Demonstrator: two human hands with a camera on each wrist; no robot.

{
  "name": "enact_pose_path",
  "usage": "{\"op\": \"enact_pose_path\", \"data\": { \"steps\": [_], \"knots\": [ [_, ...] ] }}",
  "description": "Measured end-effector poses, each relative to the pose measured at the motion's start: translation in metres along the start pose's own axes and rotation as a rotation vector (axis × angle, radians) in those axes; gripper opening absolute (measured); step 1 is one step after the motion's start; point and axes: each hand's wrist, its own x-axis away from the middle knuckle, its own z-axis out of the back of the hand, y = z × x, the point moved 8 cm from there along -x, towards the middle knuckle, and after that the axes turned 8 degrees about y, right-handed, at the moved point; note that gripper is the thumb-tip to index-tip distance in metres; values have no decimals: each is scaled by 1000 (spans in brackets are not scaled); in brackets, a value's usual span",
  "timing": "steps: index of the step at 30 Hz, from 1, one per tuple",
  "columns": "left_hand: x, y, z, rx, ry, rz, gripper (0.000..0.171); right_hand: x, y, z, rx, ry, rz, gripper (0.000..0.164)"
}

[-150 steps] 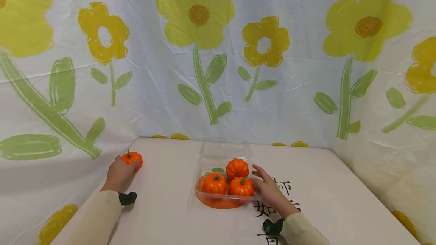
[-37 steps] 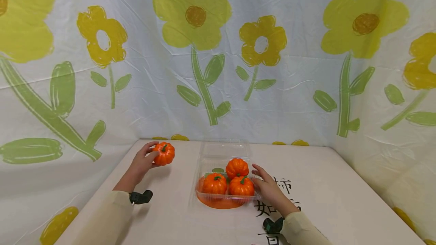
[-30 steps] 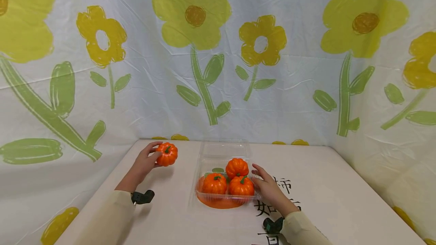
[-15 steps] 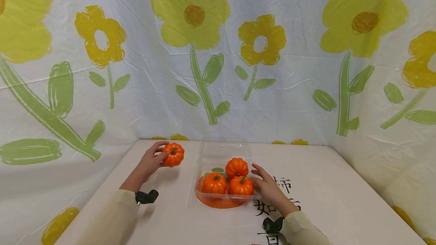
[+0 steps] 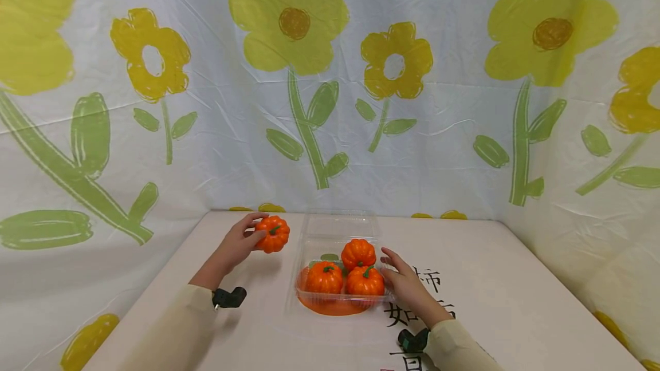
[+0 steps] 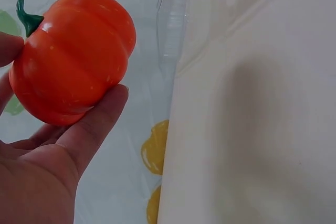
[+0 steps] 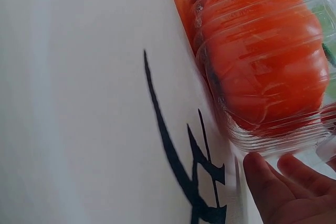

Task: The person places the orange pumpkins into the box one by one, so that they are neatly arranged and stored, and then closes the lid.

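Note:
My left hand [image 5: 233, 248] grips a small orange pumpkin [image 5: 273, 235] with a green stem and carries it above the table, left of a clear plastic clamshell box [image 5: 304, 293]. The left wrist view shows the thumb and fingers round the pumpkin [image 6: 79, 56], its stem beside the thumb. Three similar pumpkins sit in the box: front left [image 5: 323, 279], front right [image 5: 365, 283] and behind [image 5: 358, 253]. My right hand [image 5: 409, 291] rests at the box's right side, fingers loosely bent; in the right wrist view its fingertips [image 7: 254, 163] are right at the ribbed wall.
The box's clear lid [image 5: 340, 226] lies folded back toward the rear cloth [image 5: 438, 159]. Flowered cloth walls border the table [image 5: 490, 302] at the back and both sides. Printed orange shapes and dark characters [image 5: 430, 282] mark the surface under and beside the box.
My left hand has lifted the pumpkin off the table's left side and moved it right, closer to the box. My right hand and the box have stayed in place.

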Motion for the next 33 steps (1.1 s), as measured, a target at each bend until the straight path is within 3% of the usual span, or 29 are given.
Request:
{"op": "enact_pose_path", "data": {
  "steps": [17, 24, 33],
  "knots": [
    [2, 17, -22, -91, -61, -53, 43, 1, -2, 0, 27, 7, 2, 54],
    [1, 28, -29, -156, -50, -141, 43, 0, -2, 1, 22, 8, 1, 54],
    [3, 40, -40, -188, -64, -191, 42, 1, -1, 0, 6, 2, -1, 53]
  ]
}}
